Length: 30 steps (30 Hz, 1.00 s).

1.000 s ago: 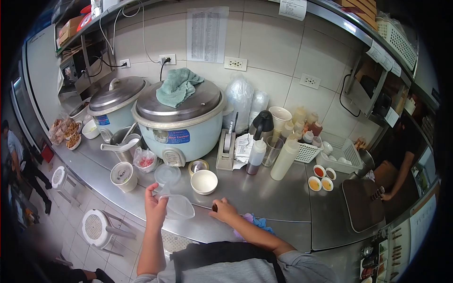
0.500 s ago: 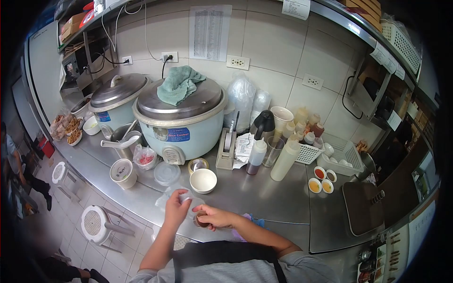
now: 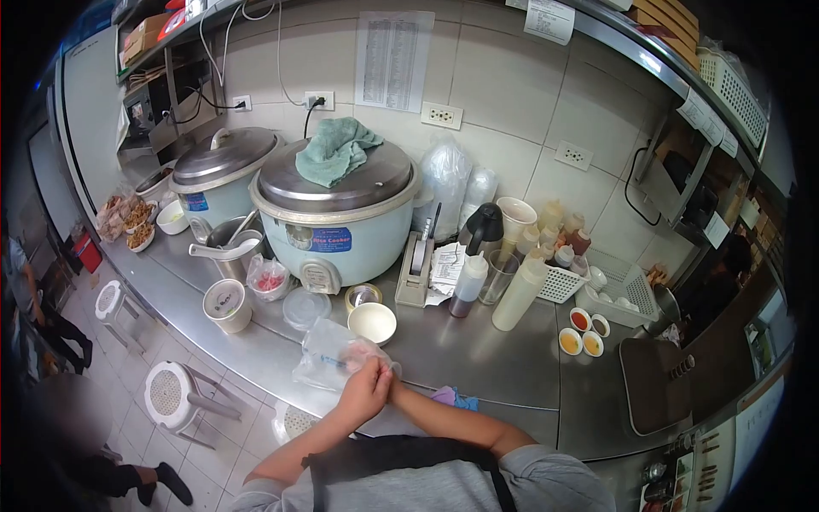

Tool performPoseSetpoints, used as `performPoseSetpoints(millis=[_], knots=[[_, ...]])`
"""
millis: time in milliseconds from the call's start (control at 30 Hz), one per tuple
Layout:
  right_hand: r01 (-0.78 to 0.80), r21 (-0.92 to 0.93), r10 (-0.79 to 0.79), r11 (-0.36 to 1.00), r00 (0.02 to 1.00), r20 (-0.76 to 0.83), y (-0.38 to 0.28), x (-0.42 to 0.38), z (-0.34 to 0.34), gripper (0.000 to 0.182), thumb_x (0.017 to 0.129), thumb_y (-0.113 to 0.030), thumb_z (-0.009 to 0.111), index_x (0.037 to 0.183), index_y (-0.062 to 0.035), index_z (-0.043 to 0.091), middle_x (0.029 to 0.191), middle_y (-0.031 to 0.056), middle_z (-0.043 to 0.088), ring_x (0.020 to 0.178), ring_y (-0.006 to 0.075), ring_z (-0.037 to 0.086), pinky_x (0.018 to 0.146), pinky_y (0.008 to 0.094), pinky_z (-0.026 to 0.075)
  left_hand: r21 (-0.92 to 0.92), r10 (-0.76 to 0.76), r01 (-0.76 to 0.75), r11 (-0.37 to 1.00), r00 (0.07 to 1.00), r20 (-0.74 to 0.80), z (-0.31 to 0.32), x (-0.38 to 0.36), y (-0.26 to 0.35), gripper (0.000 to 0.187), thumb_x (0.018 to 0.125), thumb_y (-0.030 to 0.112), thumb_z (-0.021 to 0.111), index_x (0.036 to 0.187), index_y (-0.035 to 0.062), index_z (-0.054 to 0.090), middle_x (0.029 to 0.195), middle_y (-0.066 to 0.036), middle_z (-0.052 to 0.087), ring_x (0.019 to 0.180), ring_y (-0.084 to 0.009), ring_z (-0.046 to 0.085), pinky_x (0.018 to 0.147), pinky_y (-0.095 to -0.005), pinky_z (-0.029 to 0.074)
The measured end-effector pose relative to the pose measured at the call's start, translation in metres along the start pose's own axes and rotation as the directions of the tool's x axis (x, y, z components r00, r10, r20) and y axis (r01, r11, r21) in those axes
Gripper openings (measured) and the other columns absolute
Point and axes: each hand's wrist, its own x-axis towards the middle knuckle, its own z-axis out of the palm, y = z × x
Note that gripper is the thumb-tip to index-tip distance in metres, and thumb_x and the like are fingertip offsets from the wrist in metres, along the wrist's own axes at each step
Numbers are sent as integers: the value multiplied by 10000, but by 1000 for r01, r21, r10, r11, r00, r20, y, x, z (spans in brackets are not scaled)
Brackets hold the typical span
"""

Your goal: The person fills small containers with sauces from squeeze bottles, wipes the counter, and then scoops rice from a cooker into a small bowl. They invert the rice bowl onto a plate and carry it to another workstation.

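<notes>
A thin clear plastic bag [image 3: 317, 350] with blue marking lies puffed out over the counter's front edge. My left hand [image 3: 368, 388] is closed at the bag's mouth, its fingers bunched against my right wrist. My right hand [image 3: 362, 352] reaches into the bag and shows only hazily through the plastic. What its fingers hold is hidden. Just behind the bag stands a white bowl [image 3: 372, 323], with a roll of tape [image 3: 363, 295] by it. A clear round lid [image 3: 306, 311] lies to the left of the bowl.
A rice cooker [image 3: 334, 229] with a green cloth [image 3: 339, 152] on its lid stands behind. Left are a paper cup [image 3: 228, 307] and a bagged bowl [image 3: 269, 280]. Squeeze bottles [image 3: 519, 293] and small sauce dishes [image 3: 580, 320] stand right. A stool [image 3: 170, 394] stands on the floor.
My right hand, which held a small cup with brown contents outside the bag, has moved into the bag. My left hand has shifted right and down to the bag's mouth; the bag has spread out.
</notes>
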Motion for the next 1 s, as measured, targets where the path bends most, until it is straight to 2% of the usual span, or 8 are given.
performPoseSetpoints(millis=[133, 200, 233, 300, 467, 567, 767, 1000], knots=[[77, -406, -48, 911, 996, 82, -34, -1, 11, 326, 847, -236, 437, 1130, -90, 509, 1007, 90, 590, 852, 192, 573, 769, 270, 436, -29, 82, -79, 996, 991, 106, 2, 21, 5, 170, 785, 149, 577, 816, 44, 447, 664, -97, 474, 609, -170, 471, 567, -286, 395], [121, -733, -19, 670, 989, 146, -62, 4, 19, 323, 844, -233, 441, 1121, -85, 514, 1000, 92, 591, 849, 195, 573, 769, 273, 436, 206, 135, -137, 969, 991, 25, -2, 38, 2, 329, 715, 257, 661, 916, 50, 501, 735, -149, 546, 682, -257, 549, 598, -348, 424], [153, -851, 3, 503, 984, 178, -76, 10, 26, 321, 842, -231, 442, 1117, -83, 516, 996, 93, 591, 847, 197, 573, 769, 274, 436, 259, 34, -59, 964, 994, 102, -14, 50, 12, 326, 727, 266, 637, 955, 66, 517, 761, -164, 576, 701, -298, 574, 600, -373, 437], [185, -963, 76, 198, 976, 204, -98, 22, 38, 318, 839, -228, 446, 1108, -78, 520, 989, 95, 592, 844, 201, 573, 768, 276, 437, 351, 64, -84, 933, 996, 66, -27, 69, 10, 205, 784, 241, 523, 834, 44, 550, 716, -181, 574, 665, -351, 558, 588, -416, 435], [219, -957, 205, -190, 962, 179, -122, 33, 63, 309, 831, -221, 454, 1086, -66, 532, 970, 99, 593, 837, 209, 572, 767, 283, 437, 338, 73, -78, 938, 997, 25, -59, 84, 14, 109, 742, 118, 508, 764, 12, 525, 708, -184, 572, 706, -345, 560, 613, -395, 433], [233, -933, 220, -276, 960, 174, -123, 35, 68, 304, 826, -216, 459, 1073, -59, 539, 959, 102, 594, 832, 215, 572, 766, 286, 438, 324, 83, -80, 943, 997, 5, -59, 84, 7, 109, 753, 111, 502, 770, 3, 509, 652, -155, 560, 607, -285, 569, 567, -363, 439], [261, -879, 233, -400, 956, 178, -118, 33, 77, 295, 816, -207, 469, 1047, -44, 552, 937, 107, 596, 823, 225, 572, 764, 294, 439, 115, -189, 181, 977, 980, 63, -66, 80, 4, 103, 786, 122, 504, 761, 23, 493, 570, -57, 504, 421, -117, 488, 390, -269, 396], [283, -802, 350, -526, 932, 99, -113, 8, 77, 285, 804, -197, 480, 1017, -28, 568, 911, 114, 599, 813, 238, 571, 762, 302, 440, 53, -223, 222, 974, 974, 26, -59, 71, -8, 113, 786, 127, 526, 761, 22, 494, 550, -37, 490, 428, -110, 479, 392, -255, 401]])
